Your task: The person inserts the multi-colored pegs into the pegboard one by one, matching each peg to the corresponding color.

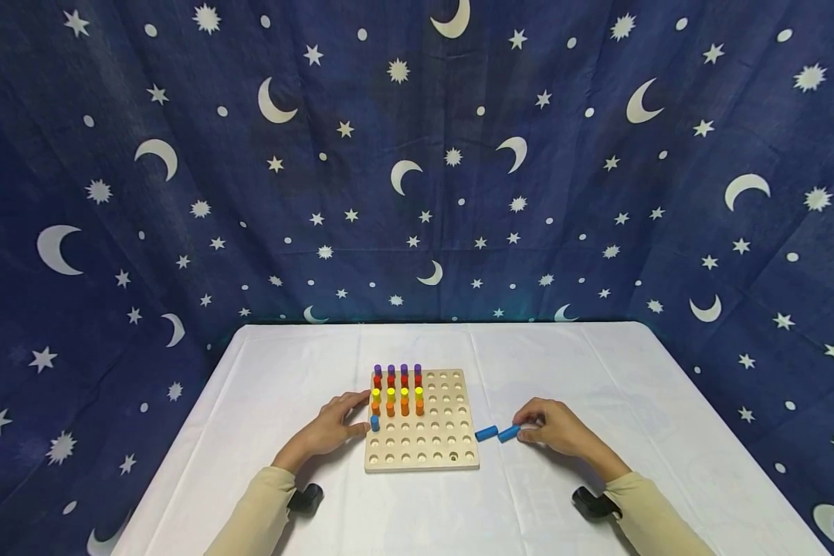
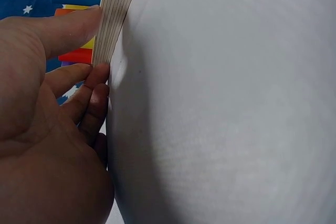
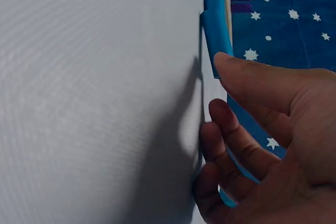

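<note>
A square wooden pegboard (image 1: 422, 466) lies on the table, with rows of purple, red, yellow and orange pegs on its left side. One blue peg (image 1: 374, 423) stands upright in the leftmost column, in front of the orange row. My left hand (image 1: 328, 426) rests at the board's left edge, fingertips against its side and thumb (image 2: 79, 27) beside the blue peg. To the right of the board, two blue pegs lie almost end to end. My right hand (image 1: 556, 428) is at the outer peg (image 1: 510, 433): the thumb (image 3: 236, 69) overlaps its end, and a gap separates the index finger from it.
The inner loose blue peg (image 1: 486, 433) lies close to the board's right edge. A white cloth (image 1: 424, 517) covers the table. Behind it hangs a dark blue curtain (image 1: 361, 208) with moons and stars. Black wrist devices (image 1: 594, 503) sit at both sleeves.
</note>
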`<state>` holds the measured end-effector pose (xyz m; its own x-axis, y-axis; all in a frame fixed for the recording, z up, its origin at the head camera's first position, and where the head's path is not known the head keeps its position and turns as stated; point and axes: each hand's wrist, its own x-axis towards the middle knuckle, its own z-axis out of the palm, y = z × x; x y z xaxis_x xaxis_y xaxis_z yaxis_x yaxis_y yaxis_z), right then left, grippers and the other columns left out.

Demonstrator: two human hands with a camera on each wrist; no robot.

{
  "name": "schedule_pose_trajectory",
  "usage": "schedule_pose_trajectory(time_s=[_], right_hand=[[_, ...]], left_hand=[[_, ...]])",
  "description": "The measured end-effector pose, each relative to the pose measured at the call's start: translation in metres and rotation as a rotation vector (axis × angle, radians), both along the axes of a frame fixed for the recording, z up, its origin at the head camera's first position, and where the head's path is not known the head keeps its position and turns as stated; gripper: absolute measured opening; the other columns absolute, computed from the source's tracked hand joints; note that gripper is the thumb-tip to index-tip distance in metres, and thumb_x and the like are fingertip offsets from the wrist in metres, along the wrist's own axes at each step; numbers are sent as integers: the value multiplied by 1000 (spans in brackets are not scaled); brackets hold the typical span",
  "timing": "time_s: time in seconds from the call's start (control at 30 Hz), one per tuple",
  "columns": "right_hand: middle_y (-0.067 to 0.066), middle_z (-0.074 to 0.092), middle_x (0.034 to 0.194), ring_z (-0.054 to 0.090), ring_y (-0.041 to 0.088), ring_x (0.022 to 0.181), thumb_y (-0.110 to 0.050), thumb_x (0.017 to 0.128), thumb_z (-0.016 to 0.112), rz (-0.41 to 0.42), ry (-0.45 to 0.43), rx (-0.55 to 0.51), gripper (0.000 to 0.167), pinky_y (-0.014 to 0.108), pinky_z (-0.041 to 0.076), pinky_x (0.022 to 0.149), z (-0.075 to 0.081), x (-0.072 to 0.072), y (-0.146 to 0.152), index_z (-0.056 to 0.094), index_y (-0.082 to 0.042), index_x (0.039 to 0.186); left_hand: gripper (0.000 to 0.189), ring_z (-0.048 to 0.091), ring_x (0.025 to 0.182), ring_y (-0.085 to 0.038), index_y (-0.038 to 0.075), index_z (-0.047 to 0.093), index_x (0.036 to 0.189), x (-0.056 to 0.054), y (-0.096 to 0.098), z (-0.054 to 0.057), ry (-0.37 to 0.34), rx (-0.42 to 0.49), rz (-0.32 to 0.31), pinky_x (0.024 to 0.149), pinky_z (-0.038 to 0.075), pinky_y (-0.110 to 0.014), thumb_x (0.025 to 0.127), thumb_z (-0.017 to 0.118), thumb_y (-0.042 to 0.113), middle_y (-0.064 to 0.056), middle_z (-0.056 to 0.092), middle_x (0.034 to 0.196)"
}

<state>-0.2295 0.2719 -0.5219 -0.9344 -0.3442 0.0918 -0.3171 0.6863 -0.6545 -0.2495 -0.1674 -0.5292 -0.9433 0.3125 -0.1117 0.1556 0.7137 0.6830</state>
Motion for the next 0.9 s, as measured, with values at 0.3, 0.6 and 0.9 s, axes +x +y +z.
schedule_pose_trajectory(time_s=[0.3, 0.6, 0.9], right_hand=[[1, 73, 90, 66, 5, 83, -14, 87, 74, 45, -54, -114, 13, 21, 54, 74, 13, 2, -5, 70, -12, 99], [6, 74, 93, 65, 3, 80, -12, 88, 72, 3, -16, -186, 18, 23, 55, 69, 21, 2, -23, 71, -6, 105], [6, 75, 97, 67, 2, 84, -8, 86, 73, -40, 39, -228, 19, 23, 56, 73, 28, 0, -44, 72, -5, 105]], left_hand=[[65, 43, 135, -30, 18, 45, 147, 1, 0, 1, 6, 2, -6, 116, 27, -58, 89, 71, 30, -5, 53, 144], [65, 43, 136, -30, 18, 45, 147, 1, 1, 1, -9, -7, 5, 116, 27, -58, 89, 71, 33, -4, 53, 144], [65, 42, 137, -31, 18, 46, 147, 2, 1, 3, -7, -7, 9, 116, 28, -59, 89, 71, 32, -4, 53, 144]])
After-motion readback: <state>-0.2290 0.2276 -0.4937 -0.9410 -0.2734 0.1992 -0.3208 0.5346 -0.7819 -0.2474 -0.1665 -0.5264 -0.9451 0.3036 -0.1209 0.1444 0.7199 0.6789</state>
